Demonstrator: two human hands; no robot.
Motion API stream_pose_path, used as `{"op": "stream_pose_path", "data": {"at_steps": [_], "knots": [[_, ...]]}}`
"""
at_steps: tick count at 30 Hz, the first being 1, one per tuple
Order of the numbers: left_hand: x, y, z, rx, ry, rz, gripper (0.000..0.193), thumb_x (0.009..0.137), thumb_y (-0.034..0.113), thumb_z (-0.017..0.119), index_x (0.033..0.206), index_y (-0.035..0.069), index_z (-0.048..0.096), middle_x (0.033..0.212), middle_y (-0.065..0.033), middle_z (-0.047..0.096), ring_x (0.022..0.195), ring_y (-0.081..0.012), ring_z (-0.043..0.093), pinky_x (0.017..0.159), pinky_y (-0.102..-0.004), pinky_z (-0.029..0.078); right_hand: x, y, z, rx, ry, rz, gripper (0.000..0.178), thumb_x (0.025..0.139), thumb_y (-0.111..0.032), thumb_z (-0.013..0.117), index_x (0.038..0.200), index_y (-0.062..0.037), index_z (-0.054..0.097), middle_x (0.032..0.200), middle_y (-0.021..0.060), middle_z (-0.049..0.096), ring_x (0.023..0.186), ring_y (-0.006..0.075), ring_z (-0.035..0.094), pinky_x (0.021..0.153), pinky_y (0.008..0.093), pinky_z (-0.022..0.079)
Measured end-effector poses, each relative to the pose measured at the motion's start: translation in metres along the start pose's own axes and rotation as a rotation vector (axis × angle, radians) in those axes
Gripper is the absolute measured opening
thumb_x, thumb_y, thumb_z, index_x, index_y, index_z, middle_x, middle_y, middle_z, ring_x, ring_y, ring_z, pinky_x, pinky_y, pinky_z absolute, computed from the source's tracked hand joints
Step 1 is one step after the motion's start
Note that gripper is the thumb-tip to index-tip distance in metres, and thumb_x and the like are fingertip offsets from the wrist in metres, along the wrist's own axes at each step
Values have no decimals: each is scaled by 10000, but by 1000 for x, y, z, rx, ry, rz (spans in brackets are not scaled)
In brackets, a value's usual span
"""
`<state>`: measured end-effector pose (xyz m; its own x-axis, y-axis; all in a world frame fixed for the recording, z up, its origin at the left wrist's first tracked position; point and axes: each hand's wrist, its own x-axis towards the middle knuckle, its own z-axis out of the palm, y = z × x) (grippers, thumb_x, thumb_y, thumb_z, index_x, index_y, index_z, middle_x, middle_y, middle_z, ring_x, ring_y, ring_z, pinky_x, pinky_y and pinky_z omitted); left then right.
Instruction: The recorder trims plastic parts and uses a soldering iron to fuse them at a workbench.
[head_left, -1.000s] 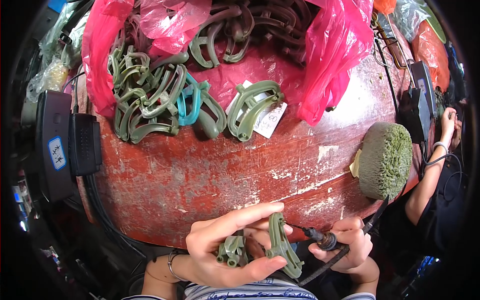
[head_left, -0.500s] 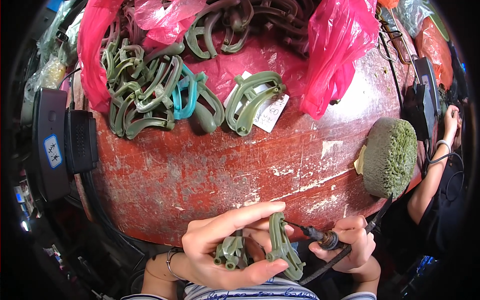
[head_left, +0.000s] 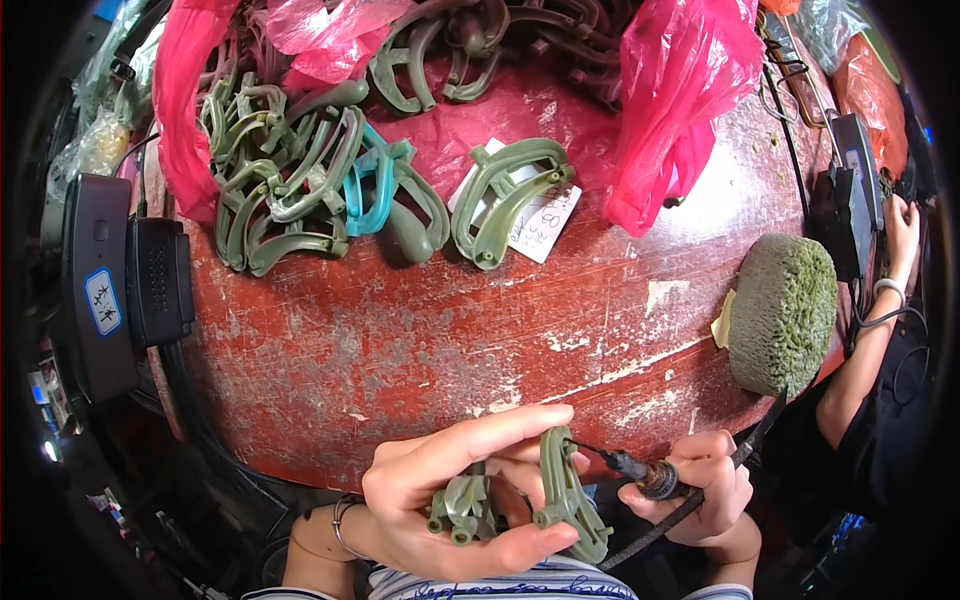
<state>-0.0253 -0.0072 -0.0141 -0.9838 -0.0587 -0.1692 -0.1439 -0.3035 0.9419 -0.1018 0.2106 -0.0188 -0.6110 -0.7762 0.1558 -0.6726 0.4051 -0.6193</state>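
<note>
My left hand [head_left: 440, 500], near the table's front edge, is closed around a green wax-like curved frame piece [head_left: 568, 495]. Also inside that hand is a second green part [head_left: 464, 508] with round tube ends; whether the two are joined is hidden. My right hand [head_left: 705, 485] grips a soldering iron [head_left: 655, 478], a corded pen-like tool with a dark collar. Its thin dark tip points left and meets the upper end of the green frame piece, or comes very close to it. A thick black cord runs past my right fingers.
Similar green pieces [head_left: 290, 190], with one turquoise piece [head_left: 372, 190], lie heaped at the back left by pink plastic bags [head_left: 680, 110]. One green frame [head_left: 505, 200] rests on a written paper. A rough green block [head_left: 780, 315] stands right. Another person's arm [head_left: 880, 320] is beyond it.
My hands, the green pieces and the iron stay almost in place. At the far right, the other person's hand has shifted slightly.
</note>
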Motion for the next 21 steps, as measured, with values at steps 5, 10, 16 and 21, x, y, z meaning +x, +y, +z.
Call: {"op": "stream_pose_path", "data": {"at_steps": [5, 10, 16, 21], "knots": [[0, 0, 0, -12, 9, -7, 562, 665, -29, 676, 1157, -92, 411, 963, -193, 585, 743, -112, 598, 601, -199, 476, 1, -1, 0, -13, -5, 14, 474, 497, -194, 823, 736, -22, 451, 640, 64, 468, 463, 155, 485, 389, 242, 388], [0, -1, -1, -2, 15, 2, 561, 663, -28, 678, 1153, -94, 414, 960, -195, 586, 743, -113, 598, 601, -199, 476, -1, -2, -1, 5, -29, 32, 484, 494, -177, 827, 753, -24, 447, 662, 72, 470, 477, 153, 487, 402, 240, 397], [-1, 1, 4, 31, 105, -68, 611, 674, 242, 686, 1082, -138, 436, 705, -143, 577, 726, -250, 622, 649, -334, 516, -4, -2, -2, 98, 2, 91, 534, 467, -153, 840, 793, -22, 438, 682, 75, 477, 502, 156, 501, 425, 242, 410], [-2, 1, 3, 56, 75, -50, 581, 668, 182, 671, 1098, -127, 433, 716, -155, 589, 742, -251, 624, 652, -319, 509, -3, -2, -2, 103, -5, 91, 520, 476, -171, 838, 781, -23, 444, 682, 74, 481, 502, 158, 505, 423, 242, 413]]}}
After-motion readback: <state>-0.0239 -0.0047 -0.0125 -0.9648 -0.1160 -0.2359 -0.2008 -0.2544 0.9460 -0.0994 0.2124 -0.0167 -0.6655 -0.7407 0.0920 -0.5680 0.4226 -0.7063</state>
